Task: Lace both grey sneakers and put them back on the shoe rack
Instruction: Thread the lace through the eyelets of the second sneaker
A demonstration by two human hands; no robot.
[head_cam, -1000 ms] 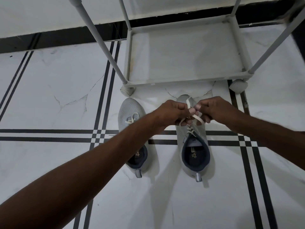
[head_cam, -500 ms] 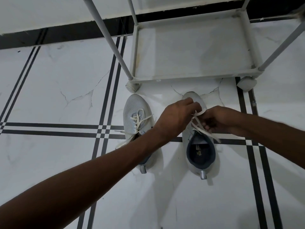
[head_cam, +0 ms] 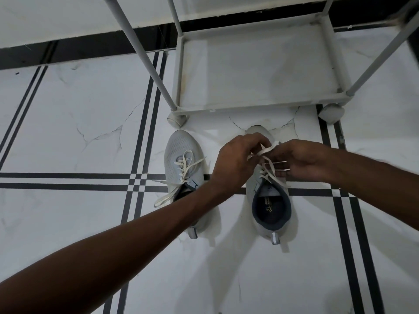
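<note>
Both hands meet over the right sneaker (head_cam: 269, 200); left hand (head_cam: 235, 162) and right hand (head_cam: 301, 159) pinch its white lace (head_cam: 268, 150); the yellow insole logo (head_cam: 268, 208) is too small to read; the left sneaker (head_cam: 181, 155) sits at nine o'clock.

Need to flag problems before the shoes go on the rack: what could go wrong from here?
1. The left sneaker's lace trails loose on the floor; it may snag or get stepped on.
2. Both hands, left hand and right hand, pull the right sneaker's lace; an uneven pull could leave unequal ends.
3. The shoe rack stands close; lifting could bump it.
</note>
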